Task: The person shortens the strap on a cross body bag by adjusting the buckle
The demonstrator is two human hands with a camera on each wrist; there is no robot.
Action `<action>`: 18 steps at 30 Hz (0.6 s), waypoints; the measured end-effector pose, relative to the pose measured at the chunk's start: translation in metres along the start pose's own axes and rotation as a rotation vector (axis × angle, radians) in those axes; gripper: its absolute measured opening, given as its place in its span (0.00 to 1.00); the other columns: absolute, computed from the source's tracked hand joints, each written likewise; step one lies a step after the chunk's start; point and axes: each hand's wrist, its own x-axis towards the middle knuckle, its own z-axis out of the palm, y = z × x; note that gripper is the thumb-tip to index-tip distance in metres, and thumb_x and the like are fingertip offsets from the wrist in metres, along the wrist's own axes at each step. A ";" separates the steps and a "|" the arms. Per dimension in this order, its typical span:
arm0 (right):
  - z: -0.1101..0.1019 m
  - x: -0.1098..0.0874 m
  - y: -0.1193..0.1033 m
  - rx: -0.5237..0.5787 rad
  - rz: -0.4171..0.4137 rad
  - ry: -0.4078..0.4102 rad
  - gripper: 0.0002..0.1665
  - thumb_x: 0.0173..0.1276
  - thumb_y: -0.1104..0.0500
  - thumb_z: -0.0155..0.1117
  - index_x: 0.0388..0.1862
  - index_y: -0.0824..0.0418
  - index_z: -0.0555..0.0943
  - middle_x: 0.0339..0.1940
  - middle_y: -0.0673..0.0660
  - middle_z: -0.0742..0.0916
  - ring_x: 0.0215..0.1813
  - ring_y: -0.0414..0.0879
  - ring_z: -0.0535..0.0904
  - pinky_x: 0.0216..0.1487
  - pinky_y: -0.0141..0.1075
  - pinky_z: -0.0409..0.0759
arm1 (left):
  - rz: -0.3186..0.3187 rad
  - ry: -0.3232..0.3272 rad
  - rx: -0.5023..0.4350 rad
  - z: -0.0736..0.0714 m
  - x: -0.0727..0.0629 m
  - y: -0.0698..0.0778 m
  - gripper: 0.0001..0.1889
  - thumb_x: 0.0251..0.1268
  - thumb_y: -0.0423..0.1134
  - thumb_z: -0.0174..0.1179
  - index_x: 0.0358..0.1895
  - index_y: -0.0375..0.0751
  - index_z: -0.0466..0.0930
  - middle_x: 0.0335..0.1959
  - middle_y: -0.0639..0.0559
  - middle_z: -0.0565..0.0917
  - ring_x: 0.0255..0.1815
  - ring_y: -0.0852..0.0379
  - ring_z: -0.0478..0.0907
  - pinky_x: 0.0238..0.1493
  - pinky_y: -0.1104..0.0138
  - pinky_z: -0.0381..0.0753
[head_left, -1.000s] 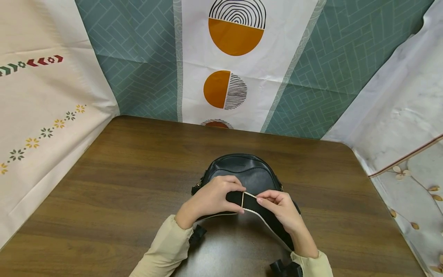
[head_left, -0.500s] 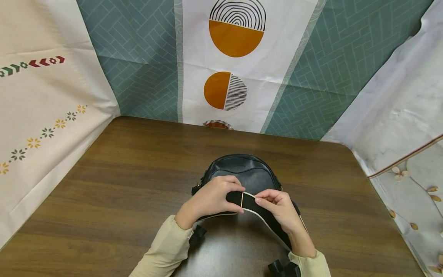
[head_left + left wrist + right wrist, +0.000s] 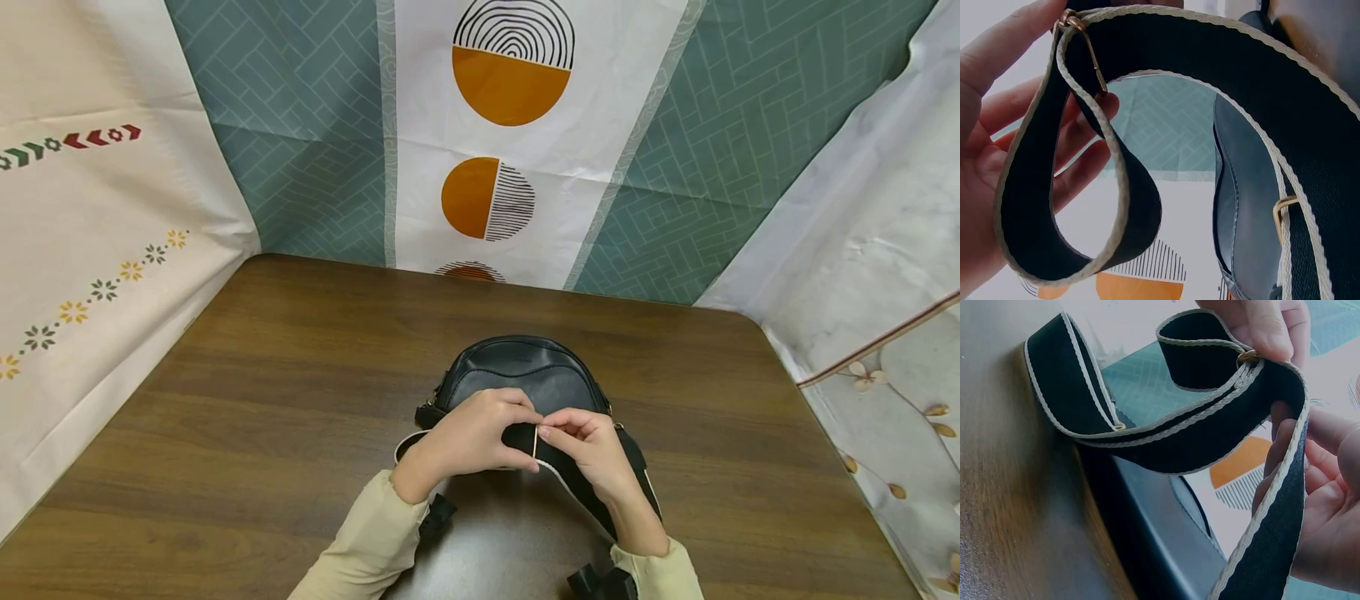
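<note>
A black half-round bag (image 3: 517, 371) lies on the table with its wide black strap (image 3: 581, 479), edged in cream cord, in front of it. My left hand (image 3: 476, 429) grips the strap at the gold slider buckle (image 3: 536, 442), thumb and index finger at its opposite edges. Just to the right, my right hand (image 3: 592, 454) pinches the strap's upper edge right beside the buckle, the two hands' fingertips meeting there. In the left wrist view, a loop of strap (image 3: 1029, 206) hangs from the slider alongside the palm of the left hand (image 3: 985, 162). In the right wrist view, the strap (image 3: 1185, 447) curves toward the fingers.
The brown wooden table (image 3: 225, 433) spreads around the bag. A green and white patterned cloth (image 3: 300, 150) hangs behind it, with a cream cloth (image 3: 90, 200) on the left and a whitish floral one (image 3: 862, 250) on the right. A second gold fitting (image 3: 1282, 212) sits on the strap.
My right hand has slid left along the strap to the slider, and my left hand has shifted slightly right and down. A strap loop now shows beside the left wrist.
</note>
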 end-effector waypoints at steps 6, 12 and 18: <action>0.000 0.000 -0.001 -0.017 0.032 -0.003 0.09 0.59 0.71 0.58 0.32 0.81 0.75 0.27 0.47 0.82 0.29 0.38 0.75 0.31 0.28 0.73 | 0.001 0.014 -0.027 0.000 -0.001 -0.001 0.22 0.40 0.44 0.71 0.41 0.36 0.82 0.35 0.53 0.78 0.37 0.61 0.74 0.41 0.76 0.70; -0.008 -0.003 0.000 0.001 0.046 -0.040 0.10 0.59 0.72 0.57 0.35 0.83 0.74 0.29 0.51 0.84 0.32 0.40 0.78 0.33 0.30 0.76 | -0.011 0.019 -0.040 -0.003 -0.003 -0.005 0.23 0.41 0.44 0.71 0.42 0.33 0.81 0.37 0.52 0.78 0.39 0.60 0.75 0.42 0.76 0.71; -0.017 -0.007 0.003 0.002 0.010 -0.050 0.07 0.58 0.74 0.58 0.33 0.81 0.75 0.26 0.49 0.83 0.27 0.38 0.76 0.28 0.29 0.75 | -0.006 0.044 -0.022 -0.006 -0.006 -0.009 0.24 0.41 0.46 0.71 0.42 0.33 0.81 0.36 0.53 0.78 0.39 0.61 0.74 0.42 0.76 0.71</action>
